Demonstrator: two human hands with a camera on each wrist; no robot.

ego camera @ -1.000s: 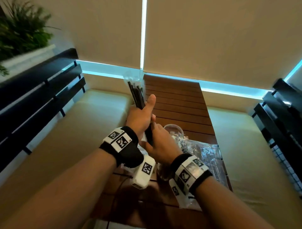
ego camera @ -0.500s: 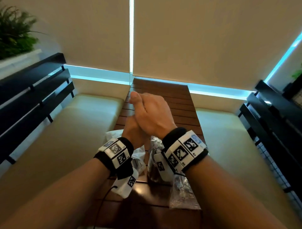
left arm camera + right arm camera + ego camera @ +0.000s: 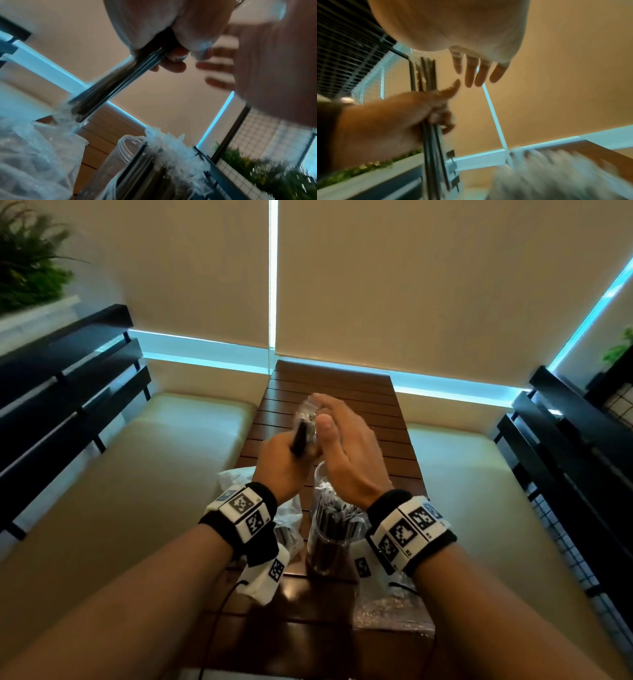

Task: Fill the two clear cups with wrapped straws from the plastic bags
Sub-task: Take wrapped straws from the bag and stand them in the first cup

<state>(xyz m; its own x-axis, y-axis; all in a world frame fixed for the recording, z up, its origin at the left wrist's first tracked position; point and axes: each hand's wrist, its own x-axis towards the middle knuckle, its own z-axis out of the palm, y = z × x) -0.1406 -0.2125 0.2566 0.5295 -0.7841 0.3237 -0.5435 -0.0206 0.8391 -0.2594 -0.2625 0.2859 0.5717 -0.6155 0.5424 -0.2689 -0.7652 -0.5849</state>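
Wrapped straws [image 3: 303,436], one bundle, are gripped by left hand [image 3: 281,465] fingers [image 3: 173,66]. Right hand [image 3: 349,453] fingers [image 3: 471,71] are held straight beside it. One straw-filled clear cup [image 3: 327,539] is seen below, two plastic bags [image 3: 394,611] on the desk [image 3: 342,392].

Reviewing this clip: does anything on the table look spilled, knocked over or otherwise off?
Nothing stands out. The cup stands upright on the table, already holding straws. The left hand grips a bundle of straws above it, the right hand open beside them. Crumpled plastic bags lie near the cup.
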